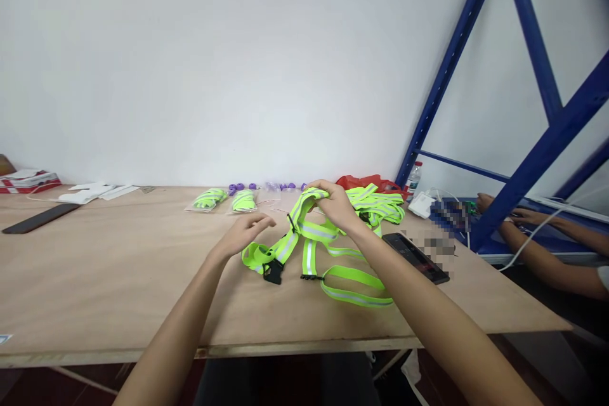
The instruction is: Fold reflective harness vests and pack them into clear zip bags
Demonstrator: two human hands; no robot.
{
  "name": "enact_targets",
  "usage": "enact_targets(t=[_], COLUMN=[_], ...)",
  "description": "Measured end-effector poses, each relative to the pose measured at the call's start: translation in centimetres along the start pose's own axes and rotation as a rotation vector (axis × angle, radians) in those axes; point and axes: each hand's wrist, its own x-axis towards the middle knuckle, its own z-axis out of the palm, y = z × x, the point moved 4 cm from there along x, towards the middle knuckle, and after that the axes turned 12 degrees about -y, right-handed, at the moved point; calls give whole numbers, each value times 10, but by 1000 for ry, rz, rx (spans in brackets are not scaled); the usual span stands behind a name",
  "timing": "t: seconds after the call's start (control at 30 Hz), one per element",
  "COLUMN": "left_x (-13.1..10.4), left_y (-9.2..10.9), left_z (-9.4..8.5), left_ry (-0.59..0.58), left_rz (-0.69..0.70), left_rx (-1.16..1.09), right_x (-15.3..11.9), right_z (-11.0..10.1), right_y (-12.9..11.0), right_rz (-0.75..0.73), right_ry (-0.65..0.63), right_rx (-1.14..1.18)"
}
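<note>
A neon-yellow reflective strap harness (285,246) with silver stripes lies partly on the wooden table, its upper part lifted. My right hand (337,206) pinches the raised strap between thumb and fingers. Just left of the harness, my left hand (243,233) hovers with nothing in it, fingers stretched toward the straps. Below that hand rests a black buckle (273,271), beside a coiled strap end. Another black buckle piece (311,277) sits at the end of a hanging strap, near a loose loop (356,298). My right forearm hides part of the straps.
Behind my right hand is a heap of similar straps (380,203) by a red bag (368,182). Two bagged bundles (209,199) and purple rolls (238,188) line the wall. A phone (416,257) lies right, near a blue metal rack (537,168) and another person's arms (547,254).
</note>
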Motion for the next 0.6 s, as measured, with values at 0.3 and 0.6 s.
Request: enact_targets(t=[0.3, 0.6], left_x=[44, 35], left_y=[42, 42], left_z=[35, 12], left_ry=[-170, 140], left_rz=[214, 242], left_rx=[-190, -461], right_x=[-11, -55], right_z=[24, -3], right_y=[5, 53], right_rz=[-33, 228], right_ry=[-112, -247], right_rx=[-282, -431])
